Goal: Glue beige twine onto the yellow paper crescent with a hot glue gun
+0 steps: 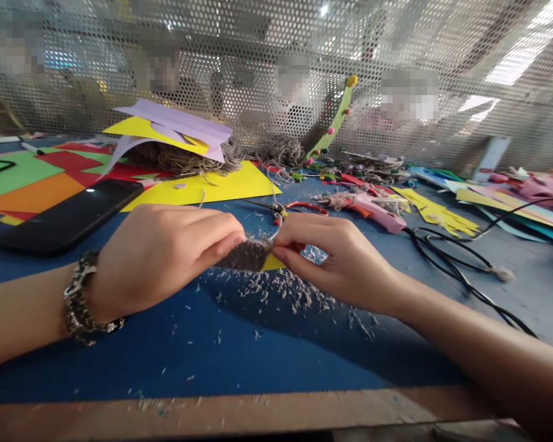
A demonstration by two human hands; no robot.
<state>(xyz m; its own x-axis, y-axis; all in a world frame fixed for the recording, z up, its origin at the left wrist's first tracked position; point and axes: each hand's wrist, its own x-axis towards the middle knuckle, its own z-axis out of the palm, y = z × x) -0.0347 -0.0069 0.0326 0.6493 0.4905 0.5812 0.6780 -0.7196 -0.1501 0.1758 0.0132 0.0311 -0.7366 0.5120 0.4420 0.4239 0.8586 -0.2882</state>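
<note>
My left hand [166, 261] is closed on a small dark grey fuzzy piece [244, 255], which shows between the two hands. Its right end carries a bit of yellow [273, 262]. My right hand [336, 258] pinches at that yellow end, where a thin grey strand loops up from the fingertips. Both hands are just above the blue table [166, 362], over scattered pale fibre scraps [299, 291]. Red-handled scissors [304, 207] lie right behind the fingertips.
A black phone [74, 215] lies at left beside coloured paper [207, 187] and grey yarn [175, 158]. Behind the right hand are a pink glue gun [373, 210], its black cable [461, 270] and yellow cut paper [437, 212]. A perforated metal screen [239, 55] stands at the back.
</note>
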